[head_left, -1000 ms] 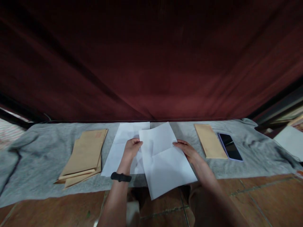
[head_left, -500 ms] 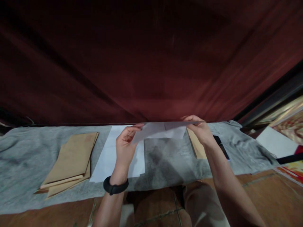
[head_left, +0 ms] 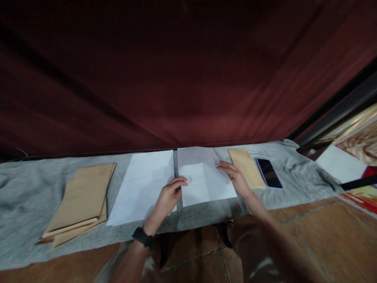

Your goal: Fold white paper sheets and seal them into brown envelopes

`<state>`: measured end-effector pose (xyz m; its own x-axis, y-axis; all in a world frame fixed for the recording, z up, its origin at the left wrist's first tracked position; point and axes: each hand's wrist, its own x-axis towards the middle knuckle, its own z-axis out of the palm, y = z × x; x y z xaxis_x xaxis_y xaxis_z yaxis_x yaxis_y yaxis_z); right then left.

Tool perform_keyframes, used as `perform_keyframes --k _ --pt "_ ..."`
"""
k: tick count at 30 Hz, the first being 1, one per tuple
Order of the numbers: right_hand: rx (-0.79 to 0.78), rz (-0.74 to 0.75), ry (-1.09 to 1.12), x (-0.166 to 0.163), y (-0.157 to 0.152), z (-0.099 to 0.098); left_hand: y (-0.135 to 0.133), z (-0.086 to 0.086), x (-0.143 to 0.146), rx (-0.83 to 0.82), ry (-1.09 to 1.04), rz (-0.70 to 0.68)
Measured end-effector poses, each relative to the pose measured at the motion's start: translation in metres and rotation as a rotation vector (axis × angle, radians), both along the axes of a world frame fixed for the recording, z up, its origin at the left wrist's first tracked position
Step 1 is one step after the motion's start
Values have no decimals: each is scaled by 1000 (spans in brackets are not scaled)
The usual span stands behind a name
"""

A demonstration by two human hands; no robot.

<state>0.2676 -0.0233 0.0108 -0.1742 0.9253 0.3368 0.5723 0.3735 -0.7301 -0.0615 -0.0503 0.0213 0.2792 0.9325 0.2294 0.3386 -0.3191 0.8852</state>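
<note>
Through the head camera I have both hands over a white sheet (head_left: 206, 182), which lies on the grey cloth (head_left: 203, 212) in the middle of my view. Faint creases cross it, one running sideways and one running toward me, and its lower left part looks brighter than the rest.

My left hand (head_left: 167, 197) is at the sheet's left edge, fingers stretched out over it, thumb apart from them; it is open and grips nothing. My right hand (head_left: 236, 180) is at the right edge, also open, fingers loosely spread above the paper. Whether the fingertips of either one press on the surface, I can't tell from here. A black band (head_left: 143, 236) sits on my left wrist.

Just left of the sheet, across a narrow strip of cloth, lies more white paper (head_left: 138, 192), partly behind my left hand. Farther left I see a slightly fanned pile of brown envelopes (head_left: 82, 196). Beyond my right hand is another envelope (head_left: 249, 169), with a phone (head_left: 269, 173) right beside it, dark screen up. Red fabric (head_left: 188, 86) hangs behind everything, and the tiled floor (head_left: 315, 232) shows in front.
</note>
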Motion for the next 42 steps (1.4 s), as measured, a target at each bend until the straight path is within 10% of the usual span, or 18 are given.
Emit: perform_keyframes --k 8,14,42 --pt "-83 -1 -86 15 -18 -12 -5 -30 7 -191 38 100" --pt "-63 102 -51 -45 -33 -14 0 -28 10 -363 -12 167" --pt "88 48 -534 -112 -49 -46 14 -38 7 -125 228 139"
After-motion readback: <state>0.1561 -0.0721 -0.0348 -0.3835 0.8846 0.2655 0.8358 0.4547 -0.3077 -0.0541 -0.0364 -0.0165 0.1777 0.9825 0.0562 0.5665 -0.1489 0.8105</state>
